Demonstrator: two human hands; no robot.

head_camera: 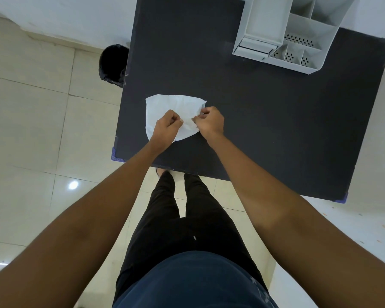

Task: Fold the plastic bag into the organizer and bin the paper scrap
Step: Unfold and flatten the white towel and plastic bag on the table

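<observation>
Nearest, on the dark bench (265,121): white plastic bag (171,110) lying flat, pinched at its near edge by left hand (166,127) and right hand (209,122). Farther back, at the bench's far right: grey organizer (282,34), visible compartments empty. On the floor left of the bench: black bin (113,64), contents too dark to tell.

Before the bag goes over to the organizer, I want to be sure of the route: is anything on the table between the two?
Nothing visible. The plastic bag lies under both hands near the table's front left, and the organizer stands at the far right; the dark tabletop between them is bare.
</observation>
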